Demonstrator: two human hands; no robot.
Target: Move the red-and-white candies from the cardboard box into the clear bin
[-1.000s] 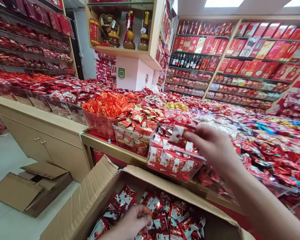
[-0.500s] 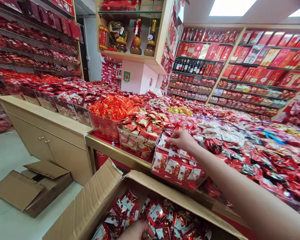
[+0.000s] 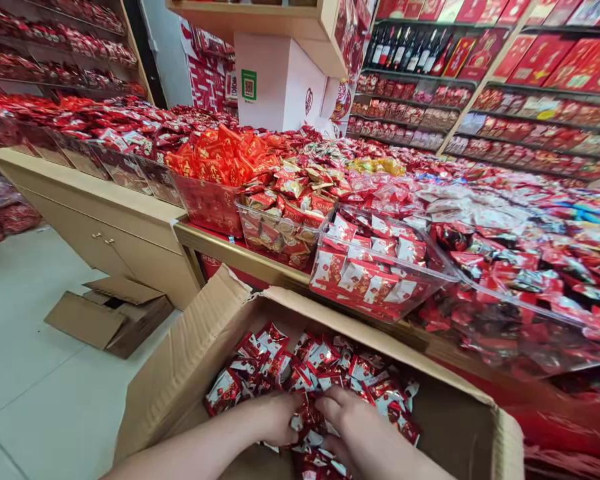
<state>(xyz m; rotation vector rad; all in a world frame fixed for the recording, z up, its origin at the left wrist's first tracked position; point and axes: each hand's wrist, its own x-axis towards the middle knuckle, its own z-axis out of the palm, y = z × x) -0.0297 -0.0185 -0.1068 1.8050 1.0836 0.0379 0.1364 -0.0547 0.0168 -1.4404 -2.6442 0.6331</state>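
Observation:
My left hand point(image 3: 279, 418) is inside the open cardboard box point(image 3: 481, 427), its fingers curled round small red-and-white candy packets point(image 3: 321, 357). Beside it, my right hand point(image 3: 351, 419) dips into the same pile with bent fingers closing on packets. Some fingertips of both hands are hidden among the wrappers. Just beyond the box, a clear plastic bin point(image 3: 375, 283) holds similar red-and-white packets set in rows.
A bin of gold-and-red packets point(image 3: 280, 230) and one of bright red-orange packets point(image 3: 207, 200) stand to the left on the counter. Heaped candy bins point(image 3: 530, 313) spread right. Another cardboard box point(image 3: 110, 313) lies on the floor. Shelves line the back.
My right hand has left the clear bin and come down into the cardboard box beside my left hand. The view has tilted downward, showing more of the box.

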